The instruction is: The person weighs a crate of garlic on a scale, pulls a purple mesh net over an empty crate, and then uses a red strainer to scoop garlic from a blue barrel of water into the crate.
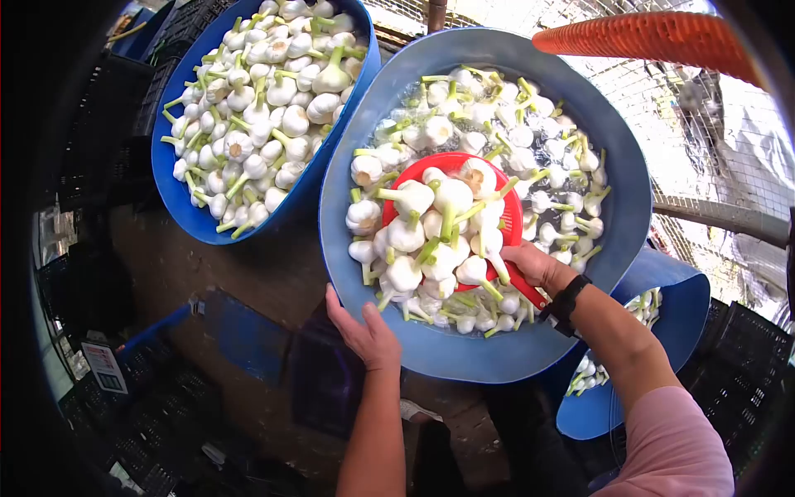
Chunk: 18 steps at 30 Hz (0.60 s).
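Observation:
My right hand [532, 267] is wrapped round the handle of a red strainer [515, 217] heaped with white garlic bulbs [454, 195] on short green stems. The strainer sits over a big blue tub [356, 124] of water, where many more garlic bulbs [522, 137] float around it. Against the near left side of that tub rests my left hand [364, 335], thumb and fingers apart, with nothing in it. A black band circles my right wrist.
A second blue tub [170, 211] full of garlic stands at the upper left. Another blue container [683, 315] with garlic is at the lower right. An orange corrugated hose [646, 37] reaches over the tub's far rim. Black crates [749, 352] stand at the right.

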Motion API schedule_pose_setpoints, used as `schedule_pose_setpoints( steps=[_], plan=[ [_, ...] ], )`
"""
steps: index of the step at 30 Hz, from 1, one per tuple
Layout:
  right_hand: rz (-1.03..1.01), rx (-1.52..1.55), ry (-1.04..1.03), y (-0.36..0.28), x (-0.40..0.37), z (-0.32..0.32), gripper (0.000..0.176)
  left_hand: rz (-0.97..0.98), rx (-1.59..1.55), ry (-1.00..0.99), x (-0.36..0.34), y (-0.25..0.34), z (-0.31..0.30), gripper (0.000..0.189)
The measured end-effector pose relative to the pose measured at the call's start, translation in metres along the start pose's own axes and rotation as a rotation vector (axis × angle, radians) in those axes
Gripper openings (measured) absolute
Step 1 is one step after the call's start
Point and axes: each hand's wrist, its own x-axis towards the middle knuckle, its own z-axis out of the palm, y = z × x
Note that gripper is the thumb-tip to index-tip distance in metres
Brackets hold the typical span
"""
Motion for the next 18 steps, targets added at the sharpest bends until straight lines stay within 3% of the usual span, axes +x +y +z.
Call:
schedule_pose_setpoints(
  steps=[8, 11, 12, 13, 15, 18],
  plan=[
    [-0.07, -0.068, 0.148, 0.003, -0.083, -0.004, 0.031, 0.033, -0.067, 0.052, 0.002, -0.007, 0.001, 0.061],
    [-0.154, -0.115, 0.174, 0.01, -0.119, 0.014, 0.031, -0.022, -0.206, 0.049, 0.004, -0.015, 0.002, 0.063],
    [-0.195, -0.112, 0.252, 0.016, -0.13, 0.023, 0.031, -0.106, -0.389, 0.034, 0.002, -0.007, -0.003, 0.063],
    [-0.242, -0.087, 0.219, 0.017, -0.147, 0.045, 0.031, -0.197, -0.559, 0.023, -0.006, 0.0, -0.015, 0.063],
    [-0.26, -0.074, 0.169, 0.033, -0.173, 0.068, 0.033, -0.098, -0.65, -0.039, -0.028, 0.0, -0.05, 0.069],
    [-0.269, -0.17, 0.156, 0.068, -0.199, 0.119, 0.036, -0.226, -0.89, -0.136, -0.059, 0.019, -0.138, 0.081]
  ],
)
